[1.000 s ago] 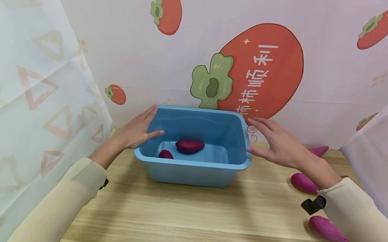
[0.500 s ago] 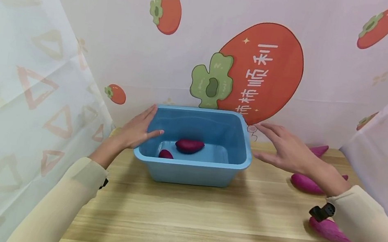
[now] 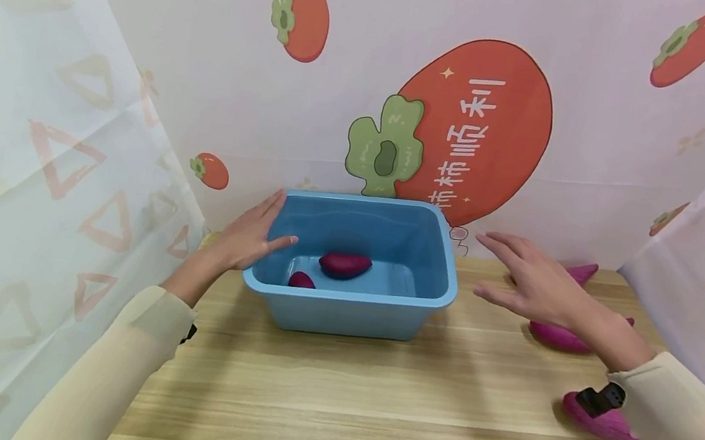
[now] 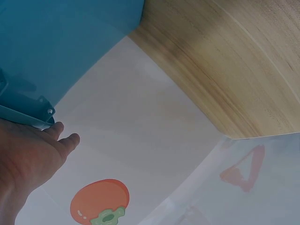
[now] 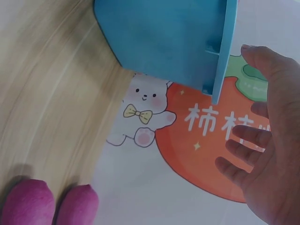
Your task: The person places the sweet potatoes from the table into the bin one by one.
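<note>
A blue plastic basin (image 3: 345, 317) stands upright on the wooden table near the back wall. Inside it lie a dark purple sweet potato (image 3: 344, 266) and a second one (image 3: 302, 280), partly hidden by the front rim. My left hand (image 3: 247, 237) rests on the basin's left rim, thumb reaching over the inside, fingers straight. To the right of the basin, my right hand (image 3: 536, 285) hovers apart from the rim with spread fingers and holds nothing. In the right wrist view, a gap shows between the right hand (image 5: 276, 136) and the basin's rim (image 5: 226, 51).
Several purple sweet potatoes lie on the table's right side: one at the back (image 3: 582, 273), one under the right forearm (image 3: 558, 337), one nearer the front (image 3: 601, 422). A printed cloth wall (image 3: 606, 150) closes off the back, and cloth sides flank the table (image 3: 325, 412).
My right hand has moved right, away from the basin's right rim, its fingers still spread. The left hand and the basin have stayed in place.
</note>
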A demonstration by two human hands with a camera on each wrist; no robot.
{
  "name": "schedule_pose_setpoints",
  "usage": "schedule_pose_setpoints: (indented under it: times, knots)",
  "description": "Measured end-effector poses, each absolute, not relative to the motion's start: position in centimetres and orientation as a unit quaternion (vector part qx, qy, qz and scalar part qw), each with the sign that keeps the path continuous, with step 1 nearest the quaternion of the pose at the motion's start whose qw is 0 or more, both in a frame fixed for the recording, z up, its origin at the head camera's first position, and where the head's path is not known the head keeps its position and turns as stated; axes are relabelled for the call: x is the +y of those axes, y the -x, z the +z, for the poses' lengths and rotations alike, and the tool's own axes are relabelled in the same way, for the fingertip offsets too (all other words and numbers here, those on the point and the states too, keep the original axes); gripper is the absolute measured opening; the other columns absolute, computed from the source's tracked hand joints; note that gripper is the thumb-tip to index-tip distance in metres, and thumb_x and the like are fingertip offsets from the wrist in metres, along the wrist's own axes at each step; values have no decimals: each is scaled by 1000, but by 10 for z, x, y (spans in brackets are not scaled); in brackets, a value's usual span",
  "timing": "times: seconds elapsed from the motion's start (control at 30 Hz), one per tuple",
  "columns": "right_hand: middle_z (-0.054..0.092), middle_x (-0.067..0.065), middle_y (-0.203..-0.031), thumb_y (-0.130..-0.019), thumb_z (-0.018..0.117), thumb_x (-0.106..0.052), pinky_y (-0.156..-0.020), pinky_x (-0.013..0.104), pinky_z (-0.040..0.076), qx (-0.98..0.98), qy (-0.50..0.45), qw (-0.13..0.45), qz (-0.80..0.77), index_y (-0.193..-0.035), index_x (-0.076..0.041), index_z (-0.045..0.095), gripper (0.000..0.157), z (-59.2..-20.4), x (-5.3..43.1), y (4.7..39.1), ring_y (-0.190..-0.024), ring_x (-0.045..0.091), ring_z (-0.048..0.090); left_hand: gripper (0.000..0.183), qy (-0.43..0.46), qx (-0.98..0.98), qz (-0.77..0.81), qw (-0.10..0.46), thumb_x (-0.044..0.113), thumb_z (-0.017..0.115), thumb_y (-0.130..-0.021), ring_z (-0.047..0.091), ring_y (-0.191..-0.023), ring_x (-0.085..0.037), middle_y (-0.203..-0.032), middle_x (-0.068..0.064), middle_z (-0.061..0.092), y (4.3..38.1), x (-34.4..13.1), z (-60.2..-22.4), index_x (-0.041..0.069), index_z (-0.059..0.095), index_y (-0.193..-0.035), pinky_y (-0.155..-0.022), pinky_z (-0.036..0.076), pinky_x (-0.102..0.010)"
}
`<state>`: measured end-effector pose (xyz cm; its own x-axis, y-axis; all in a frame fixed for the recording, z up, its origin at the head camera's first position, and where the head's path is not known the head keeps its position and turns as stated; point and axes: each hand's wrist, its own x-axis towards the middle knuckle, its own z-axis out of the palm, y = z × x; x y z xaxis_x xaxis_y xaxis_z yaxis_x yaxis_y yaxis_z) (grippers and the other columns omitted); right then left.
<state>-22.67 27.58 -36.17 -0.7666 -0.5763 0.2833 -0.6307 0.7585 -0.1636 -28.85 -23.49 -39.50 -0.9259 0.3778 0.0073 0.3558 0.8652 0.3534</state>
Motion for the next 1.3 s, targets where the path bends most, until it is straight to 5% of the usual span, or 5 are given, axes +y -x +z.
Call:
schedule_pose_setpoints:
  times: [0.7, 1.03, 1.3]
  knots:
    - [51, 16, -154, -89, 85, -43, -94, 65, 56, -936, -315, 98, 125, -159, -10, 47, 86, -380, 303, 201, -136, 39, 53, 99, -192, 964, 179, 29, 59, 49, -104, 5, -164, -40, -179, -14, -1, 288, -236, -398, 6, -4, -170, -128, 14, -65]
    - [54, 19, -151, -83, 89, -41, -86, 62, 59, -926, -336, 125, 115, -155, -8, 51, 88, -391, 318, 194, -132, 40, 57, 99, -195, 964, 180, 27, 60, 49, -104, 4, -164, -39, -179, -13, -1, 288, -237, -397, 6, -4, -170, -129, 14, -64]
    - [52, 18, -154, -84, 90, -43, -75, 51, 61, -932, -325, 110, 119, -161, -17, 46, 93, -408, 333, 186, -132, 38, 57, 99, -192, 965, 178, 27, 60, 49, -104, 5, -164, -40, -179, -14, -1, 289, -236, -397, 6, -3, -170, -128, 14, -65]
